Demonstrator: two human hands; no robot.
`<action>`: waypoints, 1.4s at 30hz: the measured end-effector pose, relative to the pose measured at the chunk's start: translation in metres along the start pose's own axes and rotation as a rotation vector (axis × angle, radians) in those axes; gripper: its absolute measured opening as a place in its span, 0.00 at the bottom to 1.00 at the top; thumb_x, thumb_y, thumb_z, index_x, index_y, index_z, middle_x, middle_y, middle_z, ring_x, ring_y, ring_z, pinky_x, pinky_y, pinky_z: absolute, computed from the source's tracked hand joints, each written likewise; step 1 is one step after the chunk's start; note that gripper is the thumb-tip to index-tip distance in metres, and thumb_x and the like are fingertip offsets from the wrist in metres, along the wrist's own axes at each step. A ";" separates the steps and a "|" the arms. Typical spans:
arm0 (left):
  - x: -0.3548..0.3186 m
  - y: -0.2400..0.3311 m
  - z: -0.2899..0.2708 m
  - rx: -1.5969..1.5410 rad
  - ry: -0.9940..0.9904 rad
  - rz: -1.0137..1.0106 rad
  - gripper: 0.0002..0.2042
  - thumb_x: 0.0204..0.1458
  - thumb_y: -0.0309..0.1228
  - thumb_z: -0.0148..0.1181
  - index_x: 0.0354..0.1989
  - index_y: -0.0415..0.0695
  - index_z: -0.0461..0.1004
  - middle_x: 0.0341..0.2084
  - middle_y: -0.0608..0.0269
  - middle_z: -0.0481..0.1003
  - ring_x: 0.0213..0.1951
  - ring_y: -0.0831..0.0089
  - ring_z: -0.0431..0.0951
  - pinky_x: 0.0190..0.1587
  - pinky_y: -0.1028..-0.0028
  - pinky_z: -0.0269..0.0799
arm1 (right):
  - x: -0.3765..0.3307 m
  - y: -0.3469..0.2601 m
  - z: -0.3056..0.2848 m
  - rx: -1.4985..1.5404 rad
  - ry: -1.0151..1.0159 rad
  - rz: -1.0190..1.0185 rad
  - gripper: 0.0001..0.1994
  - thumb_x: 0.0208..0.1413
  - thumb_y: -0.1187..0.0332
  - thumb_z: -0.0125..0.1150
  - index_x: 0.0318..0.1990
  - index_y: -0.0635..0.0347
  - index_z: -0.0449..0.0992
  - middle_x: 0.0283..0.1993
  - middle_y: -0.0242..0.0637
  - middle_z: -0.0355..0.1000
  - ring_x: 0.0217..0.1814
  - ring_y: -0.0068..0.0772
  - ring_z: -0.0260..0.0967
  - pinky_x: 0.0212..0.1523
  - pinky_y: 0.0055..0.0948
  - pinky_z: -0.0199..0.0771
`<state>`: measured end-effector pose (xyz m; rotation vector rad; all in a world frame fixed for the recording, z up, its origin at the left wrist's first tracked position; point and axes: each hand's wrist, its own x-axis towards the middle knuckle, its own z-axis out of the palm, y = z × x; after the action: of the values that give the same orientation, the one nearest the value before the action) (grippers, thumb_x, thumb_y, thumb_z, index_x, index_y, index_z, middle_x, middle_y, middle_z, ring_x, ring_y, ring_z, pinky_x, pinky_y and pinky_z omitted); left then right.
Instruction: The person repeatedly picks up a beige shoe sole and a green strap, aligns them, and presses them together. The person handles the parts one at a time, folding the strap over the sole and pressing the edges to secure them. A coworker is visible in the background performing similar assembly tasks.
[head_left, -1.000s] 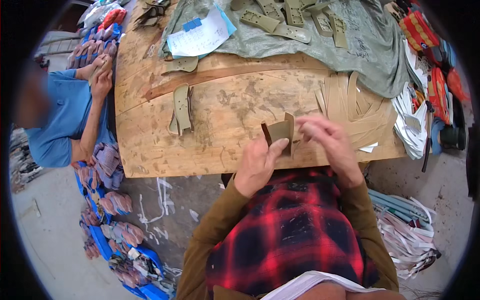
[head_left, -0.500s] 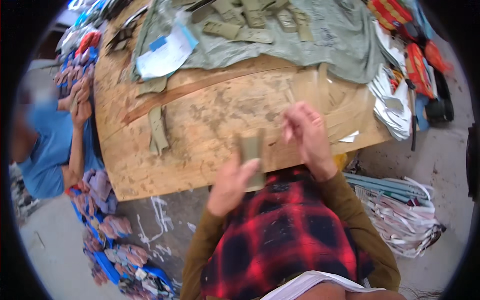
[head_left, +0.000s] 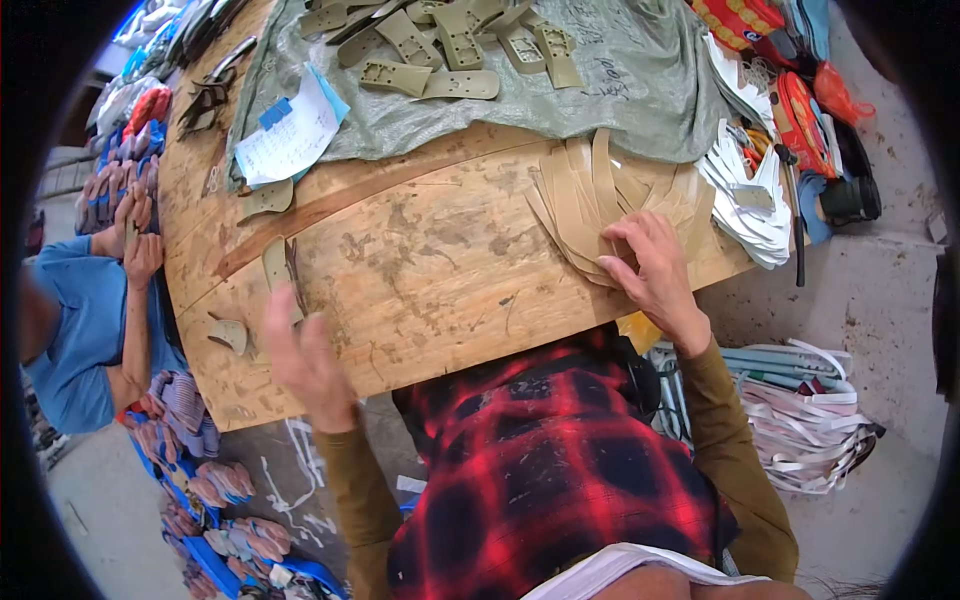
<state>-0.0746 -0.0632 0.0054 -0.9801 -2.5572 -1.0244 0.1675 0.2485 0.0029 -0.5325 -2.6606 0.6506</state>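
Observation:
My right hand (head_left: pixel 648 268) is over a fanned pile of tan strips (head_left: pixel 575 205) at the table's right, touching its near edge. Its thumb and forefinger are curved with a gap between them, and I see nothing held. My left hand (head_left: pixel 305 360), smeared by motion, is above the table's near left edge with fingers apart and no object visible in it. Close to it, one olive molded piece, shaped like a shoe sole, (head_left: pixel 228 333) lies on the wood, and another olive piece (head_left: pixel 274 262) lies just beyond my fingers.
Several olive sole pieces (head_left: pixel 460 40) lie on a grey-green sheet (head_left: pixel 640 120) at the far side, beside a written paper (head_left: pixel 290 135). White strips (head_left: pixel 750 205) hang at the right edge. A co-worker in a blue shirt (head_left: pixel 90 310) sits left. Bundled straps (head_left: pixel 800 430) rest lower right.
My left hand has moved left and no longer holds the olive piece. A small olive piece now lies near the left edge. My right hand is now at the tan strips.

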 end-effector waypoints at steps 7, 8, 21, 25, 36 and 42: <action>-0.027 0.099 0.078 -0.743 -0.492 -0.166 0.14 0.58 0.27 0.57 0.52 0.39 0.72 0.47 0.51 0.75 0.48 0.61 0.77 0.49 0.68 0.73 | -0.002 0.007 0.004 0.021 -0.001 -0.035 0.14 0.45 0.71 0.66 0.40 0.61 0.72 0.38 0.40 0.66 0.43 0.46 0.63 0.46 0.38 0.62; -0.031 0.106 0.087 -0.832 -0.585 -0.216 0.13 0.58 0.27 0.58 0.51 0.39 0.72 0.44 0.52 0.76 0.45 0.63 0.79 0.45 0.69 0.75 | -0.002 0.007 0.006 0.019 0.009 -0.051 0.14 0.45 0.71 0.66 0.40 0.61 0.72 0.38 0.40 0.66 0.43 0.46 0.63 0.46 0.38 0.62; -0.018 0.124 0.125 -0.842 -0.578 -0.106 0.10 0.58 0.27 0.58 0.45 0.36 0.76 0.33 0.56 0.78 0.32 0.73 0.78 0.35 0.75 0.73 | 0.000 0.001 0.005 0.012 -0.003 -0.016 0.07 0.46 0.70 0.66 0.32 0.58 0.74 0.36 0.37 0.67 0.43 0.42 0.64 0.43 0.36 0.61; -0.021 0.130 0.130 -0.867 -0.563 -0.091 0.10 0.58 0.31 0.59 0.43 0.38 0.75 0.31 0.53 0.76 0.30 0.64 0.78 0.33 0.70 0.72 | -0.001 0.006 0.007 -0.045 0.009 -0.089 0.07 0.47 0.70 0.66 0.33 0.58 0.74 0.34 0.37 0.67 0.41 0.42 0.66 0.43 0.37 0.61; -0.026 0.126 0.132 -0.919 -0.624 -0.148 0.10 0.59 0.28 0.57 0.45 0.36 0.76 0.27 0.62 0.76 0.26 0.79 0.73 0.31 0.77 0.70 | -0.005 0.007 0.006 -0.100 0.026 -0.193 0.09 0.48 0.68 0.67 0.37 0.58 0.77 0.35 0.36 0.72 0.42 0.41 0.70 0.46 0.37 0.65; -0.028 0.125 0.135 -0.972 -0.653 -0.193 0.10 0.61 0.30 0.55 0.44 0.36 0.76 0.27 0.64 0.77 0.25 0.81 0.73 0.30 0.79 0.70 | -0.003 0.013 0.008 0.057 0.024 -0.038 0.06 0.50 0.72 0.65 0.35 0.60 0.77 0.33 0.36 0.72 0.41 0.39 0.70 0.45 0.35 0.66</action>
<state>0.0345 0.0811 -0.0385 -1.4741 -2.6021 -2.4741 0.1702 0.2548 -0.0105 -0.4693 -2.6150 0.7025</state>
